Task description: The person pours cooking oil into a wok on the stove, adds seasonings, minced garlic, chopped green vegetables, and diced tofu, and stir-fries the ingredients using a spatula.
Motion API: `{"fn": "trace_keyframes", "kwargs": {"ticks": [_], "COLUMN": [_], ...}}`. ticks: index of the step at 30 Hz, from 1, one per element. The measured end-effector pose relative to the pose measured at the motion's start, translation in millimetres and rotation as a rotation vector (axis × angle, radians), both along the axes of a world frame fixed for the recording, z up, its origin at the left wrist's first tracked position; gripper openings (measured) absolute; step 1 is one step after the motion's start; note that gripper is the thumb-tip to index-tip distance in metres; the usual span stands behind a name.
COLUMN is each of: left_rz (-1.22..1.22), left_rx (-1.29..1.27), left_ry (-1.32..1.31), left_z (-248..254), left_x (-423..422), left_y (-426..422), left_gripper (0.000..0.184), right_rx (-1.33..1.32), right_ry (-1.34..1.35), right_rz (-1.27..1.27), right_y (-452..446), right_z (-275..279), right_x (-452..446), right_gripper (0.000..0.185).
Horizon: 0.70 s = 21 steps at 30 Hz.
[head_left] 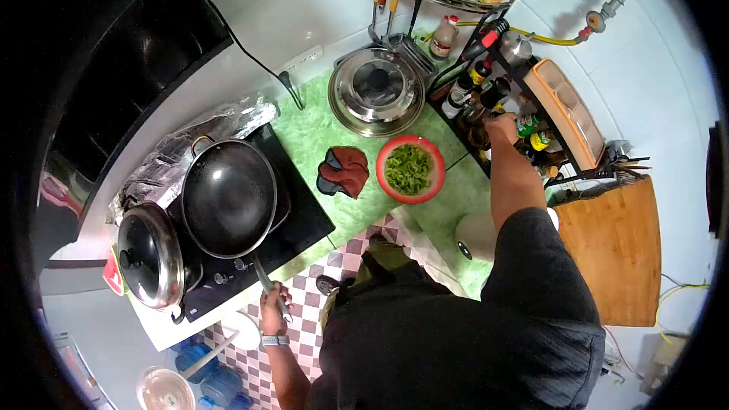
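The wok (pixel 229 197) stood at frame left, bare inside, my left hand (pixel 275 309) closed round its handle (pixel 262 277); the greens (pixel 408 170), already cut, sat in the central bowl (pixel 440 175); my right hand (pixel 501 129) was among bottles (pixel 480 73), upper right, its grip too hidden to tell

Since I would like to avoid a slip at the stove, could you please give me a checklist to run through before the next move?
1. Left hand closed around the pan handle: ok.
2. Pan upright over the stove: ok.
3. Heat under the pan off or on: cannot tell, the pan hides it.
4. Right hand firmly gripping something among the bottles: cannot tell, its fingers are hard to make out.
5. Chopped greens contained in the red bowl: ok.
6. Cloth away from the stove: ok, it lies on the counter beside the bowl.
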<state>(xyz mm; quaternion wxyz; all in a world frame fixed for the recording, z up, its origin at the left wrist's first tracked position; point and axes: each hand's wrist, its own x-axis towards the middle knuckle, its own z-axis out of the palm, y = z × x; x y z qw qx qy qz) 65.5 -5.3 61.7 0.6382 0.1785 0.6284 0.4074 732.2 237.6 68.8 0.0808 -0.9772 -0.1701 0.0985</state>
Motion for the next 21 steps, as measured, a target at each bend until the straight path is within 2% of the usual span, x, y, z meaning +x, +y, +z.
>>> {"fn": "trace_keyframes", "kwargs": {"ticks": [3, 7, 10, 13, 14, 21], "left_rz": [-0.004, -0.023, -0.029, -0.070, -0.085, -0.118], "left_rx": [0.008, 0.018, 0.042, 0.077, 0.067, 0.131], "left_ry": [0.034, 0.020, -0.025, -0.090, -0.080, -0.128], "left_z": [-0.2, -6.7, -8.1, -16.9, -13.6, -14.1], "left_x": [0.2, -7.0, -8.5, -12.8, -12.6, -21.3], "left_y": [0.7, 1.5, 4.3, 4.2, 5.5, 0.0], "left_gripper": [0.020, 0.023, 0.023, 0.026, 0.026, 0.041], "right_rx": [0.013, 0.053, 0.150, 0.159, 0.133, 0.182], "right_ry": [-0.134, -0.156, -0.127, -0.173, -0.085, -0.184], "right_rz": [0.140, 0.162, 0.138, 0.131, 0.154, 0.333], "right_y": [-3.5, -13.2, -21.8, -23.2, -27.7, -53.1], "right_z": [-34.9, -30.5, 17.2, 13.7, 30.9, 87.2], "right_x": [29.6, 30.5, -5.4, 6.6, -0.6, -30.7], "right_gripper": [0.073, 0.070, 0.070, 0.070, 0.073, 0.081]}}
